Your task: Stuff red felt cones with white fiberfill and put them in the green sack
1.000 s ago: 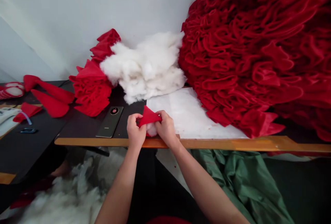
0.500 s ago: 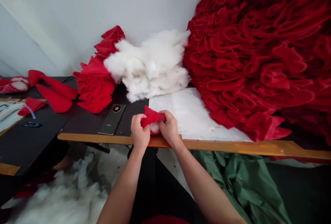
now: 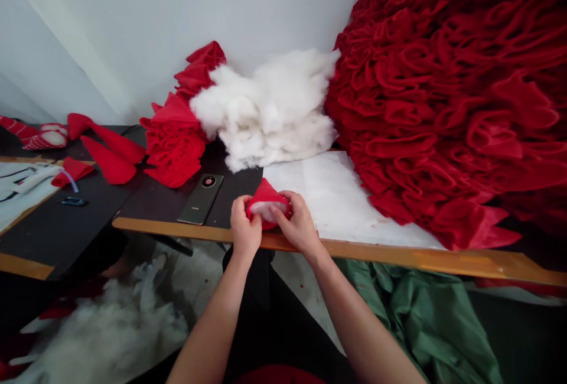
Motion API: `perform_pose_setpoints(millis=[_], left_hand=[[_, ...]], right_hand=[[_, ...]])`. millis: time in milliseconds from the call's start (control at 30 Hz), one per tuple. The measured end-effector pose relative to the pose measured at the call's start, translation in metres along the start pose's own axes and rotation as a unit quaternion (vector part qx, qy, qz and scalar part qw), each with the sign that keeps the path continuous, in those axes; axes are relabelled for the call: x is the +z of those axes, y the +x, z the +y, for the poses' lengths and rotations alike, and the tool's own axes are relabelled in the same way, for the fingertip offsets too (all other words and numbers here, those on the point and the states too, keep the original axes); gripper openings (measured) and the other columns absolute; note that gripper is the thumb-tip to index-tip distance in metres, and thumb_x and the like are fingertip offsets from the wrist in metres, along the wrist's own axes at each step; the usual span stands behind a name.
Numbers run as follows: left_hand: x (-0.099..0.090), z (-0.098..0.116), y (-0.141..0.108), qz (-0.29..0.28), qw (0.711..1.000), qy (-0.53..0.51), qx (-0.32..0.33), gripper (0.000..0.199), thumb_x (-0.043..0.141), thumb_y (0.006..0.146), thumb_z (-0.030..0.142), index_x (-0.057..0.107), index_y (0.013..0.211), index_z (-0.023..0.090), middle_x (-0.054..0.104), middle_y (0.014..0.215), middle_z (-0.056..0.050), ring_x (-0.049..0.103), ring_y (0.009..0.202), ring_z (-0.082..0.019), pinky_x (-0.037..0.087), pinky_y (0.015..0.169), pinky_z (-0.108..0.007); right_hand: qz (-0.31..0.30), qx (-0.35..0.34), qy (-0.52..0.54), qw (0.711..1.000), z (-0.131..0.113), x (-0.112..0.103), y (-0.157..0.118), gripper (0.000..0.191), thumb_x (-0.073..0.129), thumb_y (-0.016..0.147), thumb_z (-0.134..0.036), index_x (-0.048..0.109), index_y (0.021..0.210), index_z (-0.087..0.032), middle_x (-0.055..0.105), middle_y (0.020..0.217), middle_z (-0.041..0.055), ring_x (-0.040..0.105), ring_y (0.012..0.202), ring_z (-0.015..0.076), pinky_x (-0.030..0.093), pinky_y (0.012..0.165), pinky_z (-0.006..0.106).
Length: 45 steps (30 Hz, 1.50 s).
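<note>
Both my hands pinch a small red fabric cone (image 3: pixel 266 194) just behind the table's wooden front edge (image 3: pixel 310 244). My left hand (image 3: pixel 245 224) holds its left side, and my right hand (image 3: pixel 297 223) holds its right side. White stuffing (image 3: pixel 266 211) fills its open end, facing me. Just beyond my right hand lies a white paper sheet (image 3: pixel 336 195). To the left of my left hand sits a black smartphone (image 3: pixel 200 198), face down and not touched.
A white stuffing heap (image 3: pixel 266 112) and a huge ruffled red fabric mass (image 3: pixel 447 100) rest against the wall. Stacked red pieces (image 3: pixel 175 147) and loose red cones (image 3: pixel 108 159) lie left. Below the table are loose stuffing (image 3: pixel 101 337) and green cloth (image 3: pixel 420 319).
The red cone has turned, its tip now pointing up and its stuffed opening facing me. My hands have drawn closer around it. The whole scene has shifted slightly right in view.
</note>
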State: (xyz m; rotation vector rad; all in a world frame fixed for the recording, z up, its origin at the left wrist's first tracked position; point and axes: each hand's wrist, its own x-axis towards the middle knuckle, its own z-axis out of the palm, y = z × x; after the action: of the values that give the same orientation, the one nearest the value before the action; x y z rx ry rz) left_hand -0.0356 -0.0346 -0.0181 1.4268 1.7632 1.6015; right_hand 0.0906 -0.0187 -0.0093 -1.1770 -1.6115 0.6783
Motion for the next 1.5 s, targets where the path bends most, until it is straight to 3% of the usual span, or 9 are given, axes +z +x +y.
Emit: perform_pose_setpoints(millis=[200, 433, 567, 733, 867, 1033, 1133, 1267, 1500], left_hand=[[0.001, 0.003, 0.002, -0.025, 0.998, 0.017, 0.063, 0.026, 0.046, 0.063, 0.0, 0.053, 0.078, 0.02, 0.055, 0.082, -0.002, 0.053, 0.078, -0.016, 0.044, 0.073, -0.029], [0.004, 0.004, -0.01, -0.015, 0.997, -0.068, -0.021, 0.031, 0.057, 0.068, 0.012, 0.049, 0.097, 0.02, 0.057, 0.088, -0.002, 0.056, 0.074, -0.014, 0.046, 0.067, -0.026], [0.005, 0.009, -0.008, 0.016, 0.998, 0.013, 0.056, 0.021, 0.049, 0.063, 0.003, 0.048, 0.074, 0.02, 0.051, 0.075, 0.0, 0.051, 0.071, -0.015, 0.043, 0.067, -0.027], [-0.005, 0.026, 0.007, -0.008, 0.981, -0.005, 0.195, 0.021, 0.045, 0.064, 0.001, 0.047, 0.067, 0.021, 0.051, 0.077, -0.002, 0.052, 0.074, -0.016, 0.043, 0.068, -0.028], [-0.006, 0.035, 0.017, -0.072, 0.967, -0.05, 0.239, 0.016, 0.048, 0.07, 0.006, 0.05, 0.067, 0.021, 0.053, 0.079, -0.003, 0.053, 0.077, -0.017, 0.045, 0.071, -0.03], [0.009, 0.04, 0.005, 0.015, 0.968, -0.249, 0.009, 0.025, 0.067, 0.068, 0.022, 0.055, 0.091, 0.02, 0.056, 0.096, -0.005, 0.056, 0.091, -0.017, 0.048, 0.081, -0.031], [0.014, 0.051, -0.012, -0.029, 0.874, -0.454, -0.174, 0.034, 0.064, 0.075, 0.038, 0.058, 0.103, 0.019, 0.06, 0.108, -0.008, 0.057, 0.107, -0.02, 0.045, 0.094, -0.035], [0.017, 0.068, -0.023, -0.117, 0.773, -0.588, -0.208, 0.039, 0.055, 0.084, 0.046, 0.061, 0.108, 0.017, 0.061, 0.12, -0.011, 0.052, 0.12, -0.023, 0.041, 0.102, -0.036], [0.018, 0.06, -0.018, -0.041, 0.742, -0.599, -0.298, 0.022, 0.06, 0.083, 0.026, 0.065, 0.101, 0.014, 0.068, 0.105, -0.008, 0.063, 0.102, -0.019, 0.049, 0.091, -0.03]], right_hand=[[-0.036, -0.082, -0.07, 0.994, -0.002, 0.0, 0.006, 0.033, 0.053, 0.07, -0.011, 0.061, 0.1, -0.021, 0.052, 0.093, 0.0067, 0.056, 0.089, 0.023, 0.05, 0.084, 0.041], [0.028, 0.014, -0.015, 0.999, 0.004, 0.006, 0.006, 0.033, 0.054, 0.063, -0.015, 0.057, 0.095, -0.021, 0.055, 0.091, 0.0046, 0.056, 0.082, 0.0213, 0.05, 0.081, 0.041], [-0.013, 0.06, 0.061, 0.996, 0.003, 0.0, -0.001, 0.038, 0.06, 0.064, -0.021, 0.053, 0.101, -0.022, 0.055, 0.095, 0.0044, 0.055, 0.089, 0.0215, 0.049, 0.084, 0.041], [-0.079, 0.141, 0.366, 0.916, 0.002, -0.019, 0.001, 0.059, 0.06, 0.074, -0.056, 0.042, 0.123, -0.029, 0.058, 0.11, 0.0065, 0.062, 0.091, 0.022, 0.054, 0.076, 0.04], [-0.093, 0.182, 0.435, 0.877, -0.004, -0.025, 0.016, 0.061, 0.053, 0.073, -0.071, 0.049, 0.116, -0.027, 0.065, 0.109, 0.0086, 0.064, 0.099, 0.0278, 0.054, 0.08, 0.046], [-0.028, 0.135, 0.464, 0.875, -0.014, -0.021, 0.033, 0.054, 0.069, 0.067, -0.055, 0.053, 0.107, -0.022, 0.065, 0.11, 0.0087, 0.063, 0.102, 0.0291, 0.049, 0.092, 0.048], [0.026, 0.095, 0.463, 0.881, -0.015, -0.017, 0.031, 0.055, 0.071, 0.068, -0.045, 0.048, 0.113, -0.023, 0.063, 0.115, 0.0076, 0.061, 0.106, 0.0276, 0.047, 0.096, 0.048], [0.017, 0.056, 0.379, 0.923, -0.014, -0.009, 0.016, 0.064, 0.076, 0.067, -0.035, 0.044, 0.122, -0.024, 0.059, 0.12, 0.0074, 0.057, 0.112, 0.0249, 0.045, 0.1, 0.044], [-0.046, 0.032, 0.347, 0.936, -0.019, -0.019, 0.014, 0.083, 0.078, 0.063, -0.041, 0.035, 0.132, -0.026, 0.048, 0.136, 0.0094, 0.052, 0.119, 0.0261, 0.045, 0.101, 0.043]])
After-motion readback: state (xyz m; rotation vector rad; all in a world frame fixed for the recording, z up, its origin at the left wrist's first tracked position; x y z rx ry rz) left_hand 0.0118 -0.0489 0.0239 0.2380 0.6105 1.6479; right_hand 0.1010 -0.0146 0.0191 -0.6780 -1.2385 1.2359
